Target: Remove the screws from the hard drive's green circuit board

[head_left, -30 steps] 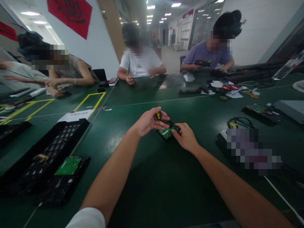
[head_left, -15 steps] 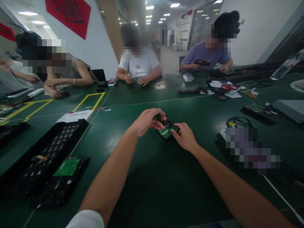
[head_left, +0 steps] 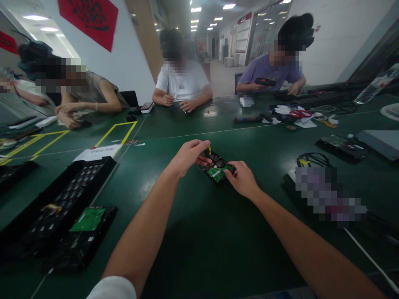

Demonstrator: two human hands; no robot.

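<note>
A small black device with a green circuit board point(head_left: 216, 172) lies on the green tabletop in front of me, turned at an angle. My right hand point(head_left: 242, 176) grips its right edge between thumb and fingers. Over the device's far left end, my left hand point(head_left: 192, 154) pinches a small dark piece with a yellow part point(head_left: 208, 151). Its exact kind is hard to make out. The lower left fingers lie along the device's left side and hide that edge.
On the left are a long black tray point(head_left: 71, 187) and a second black unit with a green board point(head_left: 89, 219). To the right lie a looped black cable point(head_left: 313, 160), another board unit point(head_left: 341, 147) and a grey box point(head_left: 380, 143). Several co-workers sit across the table.
My left hand has shifted slightly left, and its fingers have drawn back from the board, uncovering more of the device. My right hand stays in place.
</note>
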